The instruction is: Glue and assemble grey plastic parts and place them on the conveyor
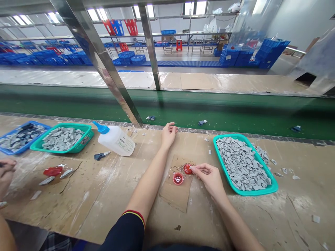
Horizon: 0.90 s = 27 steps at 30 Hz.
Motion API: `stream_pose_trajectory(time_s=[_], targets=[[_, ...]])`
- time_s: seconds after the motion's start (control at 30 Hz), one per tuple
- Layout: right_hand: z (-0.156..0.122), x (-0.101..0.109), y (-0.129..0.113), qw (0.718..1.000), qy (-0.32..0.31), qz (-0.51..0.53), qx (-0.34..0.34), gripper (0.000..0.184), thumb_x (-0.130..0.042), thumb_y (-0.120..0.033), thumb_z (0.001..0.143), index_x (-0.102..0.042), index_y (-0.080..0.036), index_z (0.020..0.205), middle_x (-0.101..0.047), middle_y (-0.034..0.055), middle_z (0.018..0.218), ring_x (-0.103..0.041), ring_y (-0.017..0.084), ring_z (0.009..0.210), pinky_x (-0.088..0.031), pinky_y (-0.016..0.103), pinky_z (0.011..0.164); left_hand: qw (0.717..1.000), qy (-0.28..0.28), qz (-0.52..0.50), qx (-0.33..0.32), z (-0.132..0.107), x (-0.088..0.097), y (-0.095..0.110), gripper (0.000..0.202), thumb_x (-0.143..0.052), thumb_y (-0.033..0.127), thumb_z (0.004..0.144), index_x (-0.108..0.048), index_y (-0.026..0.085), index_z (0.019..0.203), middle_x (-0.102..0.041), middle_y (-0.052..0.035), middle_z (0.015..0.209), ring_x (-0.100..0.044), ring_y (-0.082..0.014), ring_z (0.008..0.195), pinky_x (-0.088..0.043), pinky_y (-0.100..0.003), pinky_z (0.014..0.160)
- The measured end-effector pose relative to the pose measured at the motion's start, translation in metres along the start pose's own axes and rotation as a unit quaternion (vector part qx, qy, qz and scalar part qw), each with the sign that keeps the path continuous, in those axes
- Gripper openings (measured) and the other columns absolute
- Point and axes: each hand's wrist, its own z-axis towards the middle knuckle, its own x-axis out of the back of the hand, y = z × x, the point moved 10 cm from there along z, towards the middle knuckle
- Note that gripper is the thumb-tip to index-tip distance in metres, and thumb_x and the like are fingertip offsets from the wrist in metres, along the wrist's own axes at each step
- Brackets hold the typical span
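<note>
My right hand [209, 178] reaches in from the lower right, its fingertips pinched on a small red cap [187, 169]. That cap rests on a scrap of brown cardboard [175, 196], beside a second red cap [178, 179] holding something glossy. Small specks are scattered over the cardboard. My left hand [169, 135] lies palm up near the bench's far edge, fingers loosely curled and holding nothing. To the right stands a teal tray [260, 164] heaped with grey pieces [242, 164]. A white glue bottle [116, 141] with a blue nozzle lies on its side beyond my left forearm.
A co-worker's hand [6, 174] enters at the left edge, near a red dish [53, 171]. Blue [15, 150] and green [78, 141] trays of pieces stand at the far left. A green conveyor belt [167, 104] runs behind the bench, beneath a steel post [115, 76].
</note>
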Motion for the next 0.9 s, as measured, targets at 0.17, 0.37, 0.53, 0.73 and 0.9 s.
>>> stream_pose_trajectory(time_s=[0.17, 0.37, 0.53, 0.73, 0.9], targets=[[0.000, 0.000, 0.002, 1.000, -0.001, 0.026, -0.011, 0.030, -0.075, -0.042, 0.065, -0.069, -0.014, 0.074, -0.069, 0.0055, 0.067, -0.056, 0.014, 0.058, -0.042, 0.025, 0.055, 1.000, -0.002, 0.007, -0.010, 0.001, 0.000, 0.001, 0.023, -0.050, 0.022, 0.084, -0.054, 0.017, 0.105, -0.067, -0.0077, 0.087, -0.066, -0.0152, 0.073, -0.054, -0.031, 0.071], [0.000, -0.002, 0.007, 0.991, -0.014, 0.114, -0.064, 0.032, -0.077, -0.043, 0.063, -0.069, -0.014, 0.074, -0.067, 0.0040, 0.066, -0.051, 0.011, 0.054, -0.038, 0.022, 0.051, 0.999, 0.001, 0.041, -0.024, -0.001, 0.000, 0.005, 0.024, -0.048, 0.024, 0.085, -0.053, 0.016, 0.108, -0.067, -0.0085, 0.089, -0.066, -0.0156, 0.074, -0.053, -0.030, 0.070], [-0.003, -0.009, 0.009, 0.969, -0.040, 0.217, -0.111, 0.028, -0.079, -0.038, 0.061, -0.068, -0.015, 0.072, -0.064, 0.0014, 0.066, -0.046, 0.008, 0.052, -0.034, 0.019, 0.049, 0.990, -0.022, 0.113, -0.082, 0.022, -0.020, 0.041, 0.021, -0.052, 0.024, 0.085, -0.058, 0.020, 0.105, -0.066, -0.0086, 0.098, -0.062, -0.0198, 0.090, -0.051, -0.031, 0.072], [-0.005, -0.006, -0.002, 0.971, -0.051, 0.218, -0.079, 0.027, -0.078, -0.040, 0.062, -0.068, -0.015, 0.069, -0.065, 0.0007, 0.064, -0.046, 0.008, 0.051, -0.032, 0.020, 0.048, 0.962, -0.134, 0.209, -0.116, 0.069, -0.080, 0.064, 0.020, -0.057, 0.027, 0.085, -0.060, 0.016, 0.101, -0.060, -0.0091, 0.108, -0.057, -0.0210, 0.100, -0.048, -0.040, 0.085], [-0.005, 0.003, -0.011, 0.974, -0.042, 0.218, -0.052, 0.028, -0.076, -0.040, 0.064, -0.067, -0.015, 0.069, -0.065, 0.0003, 0.064, -0.046, 0.008, 0.051, -0.031, 0.019, 0.049, 0.947, -0.189, 0.250, -0.071, 0.074, -0.100, 0.051, 0.030, -0.053, 0.031, 0.088, -0.055, 0.016, 0.113, -0.057, -0.0088, 0.113, -0.059, -0.0195, 0.095, -0.051, -0.039, 0.080]])
